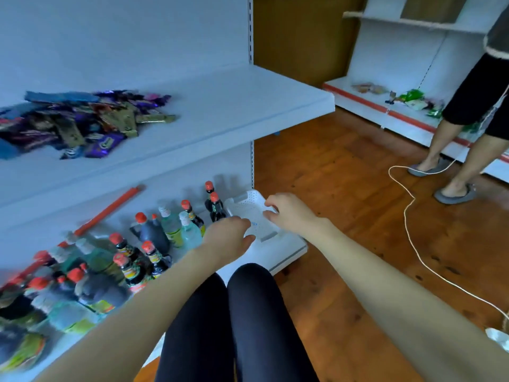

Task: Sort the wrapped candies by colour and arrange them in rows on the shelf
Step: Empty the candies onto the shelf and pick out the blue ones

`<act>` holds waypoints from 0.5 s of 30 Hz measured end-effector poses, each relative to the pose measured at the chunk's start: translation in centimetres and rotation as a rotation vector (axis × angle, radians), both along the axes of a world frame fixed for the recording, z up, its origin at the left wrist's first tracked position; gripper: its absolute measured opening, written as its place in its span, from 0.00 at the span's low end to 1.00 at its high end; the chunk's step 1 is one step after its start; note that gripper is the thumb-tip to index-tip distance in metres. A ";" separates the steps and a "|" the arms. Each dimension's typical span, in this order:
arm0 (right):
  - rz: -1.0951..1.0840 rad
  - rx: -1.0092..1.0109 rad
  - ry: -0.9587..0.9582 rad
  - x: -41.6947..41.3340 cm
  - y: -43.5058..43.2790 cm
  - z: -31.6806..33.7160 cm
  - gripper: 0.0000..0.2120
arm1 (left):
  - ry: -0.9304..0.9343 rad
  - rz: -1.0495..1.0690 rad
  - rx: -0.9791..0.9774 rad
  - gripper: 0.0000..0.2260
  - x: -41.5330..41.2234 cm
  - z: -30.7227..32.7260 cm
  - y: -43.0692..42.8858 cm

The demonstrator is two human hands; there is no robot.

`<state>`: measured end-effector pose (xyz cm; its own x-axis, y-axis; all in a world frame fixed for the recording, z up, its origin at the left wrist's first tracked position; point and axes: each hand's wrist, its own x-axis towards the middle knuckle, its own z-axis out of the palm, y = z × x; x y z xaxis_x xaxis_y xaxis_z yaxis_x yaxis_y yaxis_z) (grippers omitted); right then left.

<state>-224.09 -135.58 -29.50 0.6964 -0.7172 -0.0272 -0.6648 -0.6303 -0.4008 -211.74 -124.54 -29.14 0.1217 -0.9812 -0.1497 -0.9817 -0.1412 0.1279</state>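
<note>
While the wrapped candies (82,125) lie in a mixed heap of purple, gold and blue at the left of the upper shelf (234,106), unsorted, both hands are down at the bottom shelf (281,252). They are apart, one at each side of a white perforated tray (248,205) at that shelf's right end. The right hand (286,213) has its fingers curled over the tray's right rim and grips it. The left hand (228,235) reaches over the near left edge with its thumb spread; I cannot tell whether it grips the tray or only touches it. Red-capped bottles (154,235) crowd the bottom shelf to the left of the tray. On the wooden floor (344,188) a white cord (410,216) trails past a second person's legs (446,139).
</note>
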 end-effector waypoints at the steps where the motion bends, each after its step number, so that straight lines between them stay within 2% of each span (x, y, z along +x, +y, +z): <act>1: 0.025 -0.019 -0.023 0.0 0.8 1.3 0.15 | -0.005 0.012 -0.036 0.15 0.0 0.9 0.9; 8: 0.178 -0.145 -0.202 3.0 5.2 10.6 0.14 | -0.030 0.100 -0.234 0.14 1.2 8.1 6.6; 15: 0.334 -0.184 -0.323 10.7 5.9 16.3 0.13 | -0.074 0.219 -0.380 0.17 6.7 14.2 10.3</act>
